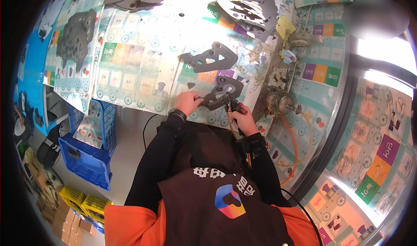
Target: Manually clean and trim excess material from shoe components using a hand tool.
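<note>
A dark grey moulded part (229,86) with cut-out holes lies at the near edge of the covered table. My left hand (188,103) pinches its left end, thumb and fingers closed on it. My right hand (244,120) is wrapped round a small black hand tool (234,105) with red bits, whose tip meets the part's lower right side. The tool's exact kind is hard to make out. Just beyond lies a second grey part (213,58) of similar shape, touched by neither hand. A small dark piece (191,85) sits near my left hand.
More grey parts are piled at the far right (256,15), far middle and on the left (78,37). A grimy metal pot (280,102) with orange and yellow hoses (296,146) stands to the right. Blue crates (84,159) and yellow crates (71,198) are on the floor at left.
</note>
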Tool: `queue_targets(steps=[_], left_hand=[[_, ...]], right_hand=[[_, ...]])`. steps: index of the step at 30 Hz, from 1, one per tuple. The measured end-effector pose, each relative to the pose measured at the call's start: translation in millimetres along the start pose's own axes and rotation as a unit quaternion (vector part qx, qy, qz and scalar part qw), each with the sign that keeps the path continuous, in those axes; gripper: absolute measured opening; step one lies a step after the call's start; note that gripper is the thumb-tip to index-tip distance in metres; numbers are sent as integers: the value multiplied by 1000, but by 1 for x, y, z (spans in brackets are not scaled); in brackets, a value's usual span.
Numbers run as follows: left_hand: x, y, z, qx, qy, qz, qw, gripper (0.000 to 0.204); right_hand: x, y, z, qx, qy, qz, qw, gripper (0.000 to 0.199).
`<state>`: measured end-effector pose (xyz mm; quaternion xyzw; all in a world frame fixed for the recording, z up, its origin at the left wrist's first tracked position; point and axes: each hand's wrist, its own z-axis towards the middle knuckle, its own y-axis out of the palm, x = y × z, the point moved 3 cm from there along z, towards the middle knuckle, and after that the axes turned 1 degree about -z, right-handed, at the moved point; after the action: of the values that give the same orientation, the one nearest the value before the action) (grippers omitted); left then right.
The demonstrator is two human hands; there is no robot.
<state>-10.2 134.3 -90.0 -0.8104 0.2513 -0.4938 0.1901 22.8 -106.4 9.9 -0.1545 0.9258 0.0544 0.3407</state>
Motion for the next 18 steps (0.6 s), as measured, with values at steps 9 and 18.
queue_targets(steps=[9, 18], left_hand=[[-2, -1, -1, -3, -10, 3, 1000, 34], [0, -4, 2, -10, -21, 13, 1000, 35]], right_hand=[[-8, 4, -7, -22, 42, -20, 999, 15], [5, -4, -7, -31, 29, -10, 999, 13]])
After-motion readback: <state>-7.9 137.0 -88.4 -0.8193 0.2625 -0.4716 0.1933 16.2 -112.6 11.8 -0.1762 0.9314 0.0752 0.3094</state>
